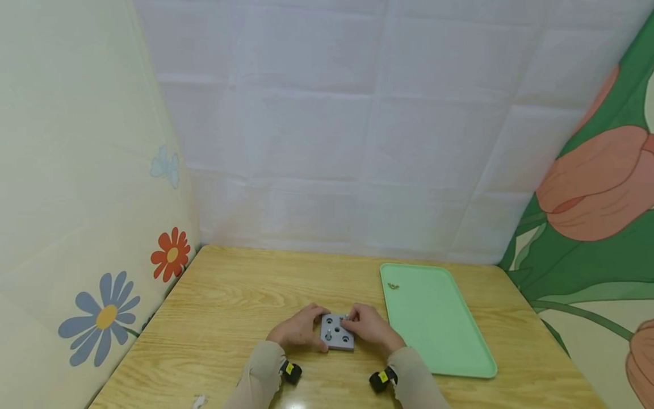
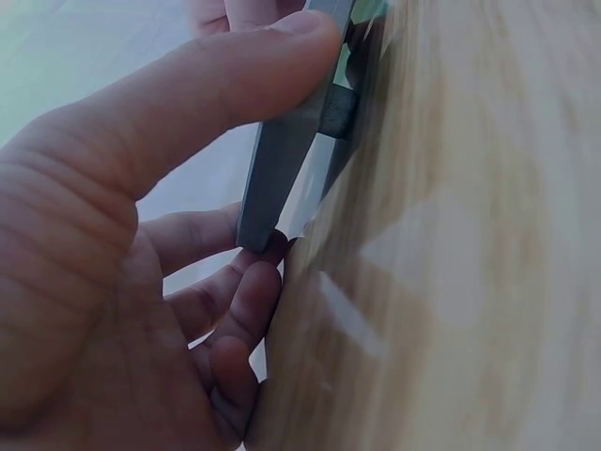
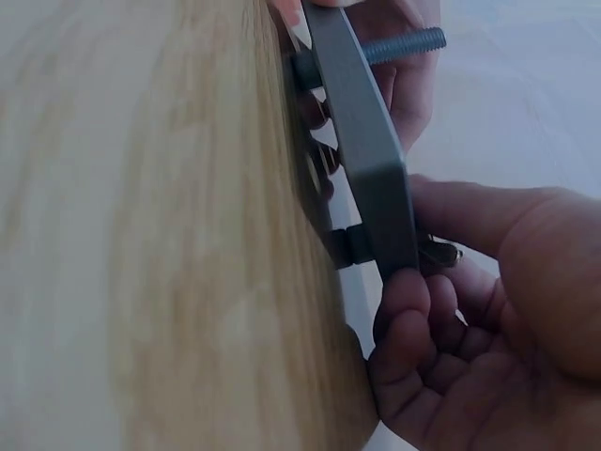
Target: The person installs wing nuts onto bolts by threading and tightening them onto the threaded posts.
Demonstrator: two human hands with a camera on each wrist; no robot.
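Observation:
A grey metal plate point(image 1: 338, 343) with several holes lies between both hands, standing slightly above the table on bolt heads point(image 3: 357, 244). My left hand point(image 1: 300, 329) grips its left side, thumb at the near corner and fingers at the far one. One threaded bolt point(image 3: 408, 45) sticks up bare through the plate on the left hand's side. At the far right corner my right hand point(image 1: 372, 325) pinches a small brass-coloured wing nut point(image 3: 441, 252) over the other bolt. Its fingers hide most of that nut.
A light green tray point(image 1: 434, 324) stands to the right of the plate, with another brass-coloured wing nut point(image 1: 393, 286) near its far left corner. A small white scrap point(image 1: 200, 401) lies at the table's front left. White cloth point(image 1: 327, 142) hangs behind the wooden table point(image 1: 245, 278).

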